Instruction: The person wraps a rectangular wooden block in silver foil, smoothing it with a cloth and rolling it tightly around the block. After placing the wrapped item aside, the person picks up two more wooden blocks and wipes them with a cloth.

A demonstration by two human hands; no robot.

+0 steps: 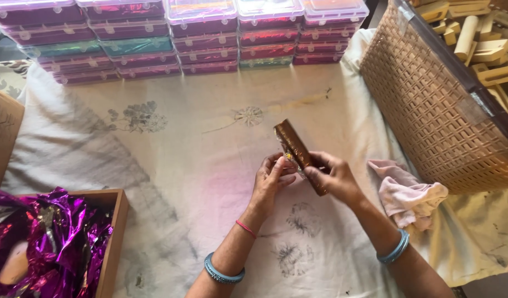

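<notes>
Both your hands, left (272, 175) and right (332, 176), have fingers clamped on the brown bar (298, 152), long axis running toward upper left.

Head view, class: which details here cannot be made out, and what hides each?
- Brown bar: lower end hidden by right hand and left hand.
- Wooden box: contents covered by purple foil, cut off at left edge.
- Basket: cut off at right edge.

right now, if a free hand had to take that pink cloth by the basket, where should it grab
Pinch the pink cloth at its bunched upper fold, coming from above on the side nearest the right hand. It lies crumpled on the white sheet, so the raised ridge gives something to catch, and the woven basket blocks the far side.
</notes>
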